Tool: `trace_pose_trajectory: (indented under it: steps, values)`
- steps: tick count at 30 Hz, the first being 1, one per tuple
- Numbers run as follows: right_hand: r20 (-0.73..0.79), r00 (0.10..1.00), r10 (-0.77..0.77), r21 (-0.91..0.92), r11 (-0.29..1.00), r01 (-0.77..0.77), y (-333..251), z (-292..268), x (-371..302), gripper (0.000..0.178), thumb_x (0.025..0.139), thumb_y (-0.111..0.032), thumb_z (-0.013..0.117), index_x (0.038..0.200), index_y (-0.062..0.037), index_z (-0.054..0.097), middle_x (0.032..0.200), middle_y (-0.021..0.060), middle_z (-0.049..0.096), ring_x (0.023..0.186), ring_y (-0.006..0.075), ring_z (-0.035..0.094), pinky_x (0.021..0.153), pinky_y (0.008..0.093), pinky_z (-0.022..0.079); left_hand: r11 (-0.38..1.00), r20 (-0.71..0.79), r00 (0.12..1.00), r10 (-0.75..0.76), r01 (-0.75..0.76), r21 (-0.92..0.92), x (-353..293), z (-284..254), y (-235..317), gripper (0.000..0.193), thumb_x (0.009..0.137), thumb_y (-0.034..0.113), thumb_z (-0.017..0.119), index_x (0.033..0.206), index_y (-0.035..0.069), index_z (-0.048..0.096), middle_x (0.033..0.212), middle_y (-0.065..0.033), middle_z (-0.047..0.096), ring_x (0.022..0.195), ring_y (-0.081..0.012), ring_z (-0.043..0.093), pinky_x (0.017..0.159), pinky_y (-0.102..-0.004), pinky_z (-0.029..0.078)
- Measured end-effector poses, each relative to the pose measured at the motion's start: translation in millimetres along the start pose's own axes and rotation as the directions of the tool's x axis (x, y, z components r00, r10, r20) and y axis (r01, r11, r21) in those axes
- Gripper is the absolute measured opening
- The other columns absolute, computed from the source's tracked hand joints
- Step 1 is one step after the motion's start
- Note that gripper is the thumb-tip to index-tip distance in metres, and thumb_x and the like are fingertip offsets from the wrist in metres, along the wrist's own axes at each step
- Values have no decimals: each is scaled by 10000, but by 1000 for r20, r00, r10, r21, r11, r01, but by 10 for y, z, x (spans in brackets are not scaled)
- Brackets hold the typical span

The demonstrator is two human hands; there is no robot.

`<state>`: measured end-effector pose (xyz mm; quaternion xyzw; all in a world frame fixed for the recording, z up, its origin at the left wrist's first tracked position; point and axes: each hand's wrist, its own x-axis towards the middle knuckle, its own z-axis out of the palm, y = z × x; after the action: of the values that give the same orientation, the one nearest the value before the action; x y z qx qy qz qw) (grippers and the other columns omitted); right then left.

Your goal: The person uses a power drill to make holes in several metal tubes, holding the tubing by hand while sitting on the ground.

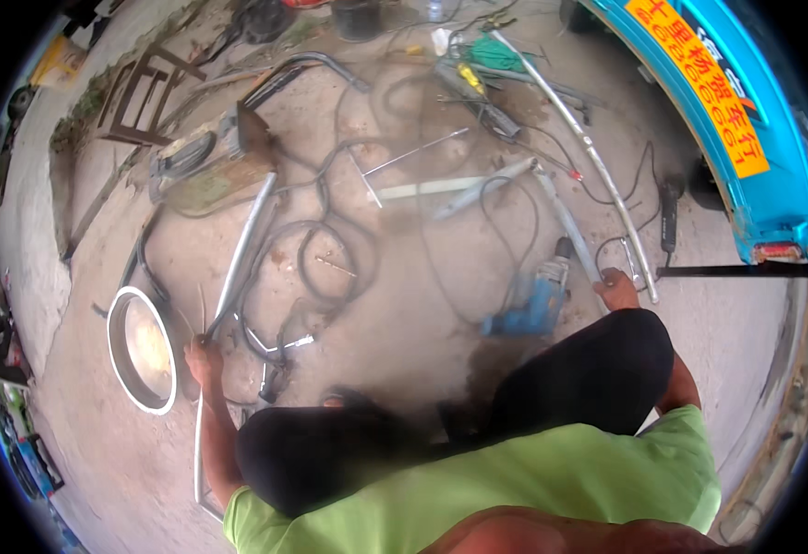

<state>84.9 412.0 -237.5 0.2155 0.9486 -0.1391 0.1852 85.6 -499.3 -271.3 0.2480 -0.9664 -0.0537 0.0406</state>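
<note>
My left hand (203, 360) is closed around a long grey metal tube (245, 235) that slants away toward a box-shaped machine. A white ring (114, 355), perhaps a rim or hoop, lies on the ground just left of that hand. At the right, beside my knee, my right hand (618, 291) grips the near end of another grey metal tube (566, 217). Its far end meets a pale flat bar (441, 187). A blue power drill (542, 300) lies to the left of my right hand. A longer thin pipe (598, 162) passes just to its right.
The box-shaped machine (201, 152) with a handle and a wooden frame (141, 97) stand at far left. Cables (325, 198) loop across the concrete floor. An angle grinder (496, 120) and a T-shaped rod (413, 152) lie ahead. A blue vehicle (783, 203) borders the right.
</note>
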Motion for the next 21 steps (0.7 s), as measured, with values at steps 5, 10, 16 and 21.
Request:
trace_pose_trajectory:
  steps: [5, 10, 16, 21]
  values:
    - [184, 946, -266, 384, 906, 180, -838, -523, 221, 484, 868, -200, 706, 1303, -3, 624, 1166, 188, 702, 1031, 245, 688, 917, 365, 537, 996, 27, 1000, -16, 14, 87, 245, 134, 355, 334, 836, 218, 675, 1162, 143, 684, 1161, -174, 630, 1120, -395, 598, 936, -504, 513]
    - [363, 727, -582, 208, 812, 546, -2526, -933, 210, 467, 858, -219, 715, 1269, -8, 649, 1119, 161, 707, 977, 254, 687, 890, 375, 541, 981, 255, 949, -186, 167, 94, 176, 120, 23, 440, 809, 297, 664, 1234, 184, 645, 1249, -155, 601, 1230, -373, 560, 1014, -496, 473]
    - [427, 376, -822, 167, 481, 861, -3918, -503, 28, 462, 849, -251, 725, 1238, -16, 644, 1098, 151, 696, 973, 282, 676, 886, 396, 538, 977, 300, 930, -213, 202, 69, 219, 310, -181, 448, 831, 291, 667, 1267, 198, 636, 1272, -179, 652, 1226, -388, 603, 996, -529, 485]
    - [519, 255, -816, 301, 453, 839, -4453, -196, -340, 452, 863, -260, 724, 1232, -9, 647, 1094, 145, 692, 975, 274, 675, 882, 392, 537, 951, 361, 879, -310, 293, 102, 76, 395, -419, 406, 863, 270, 630, 1260, 186, 635, 1223, -169, 683, 1208, -371, 619, 1009, -551, 458]
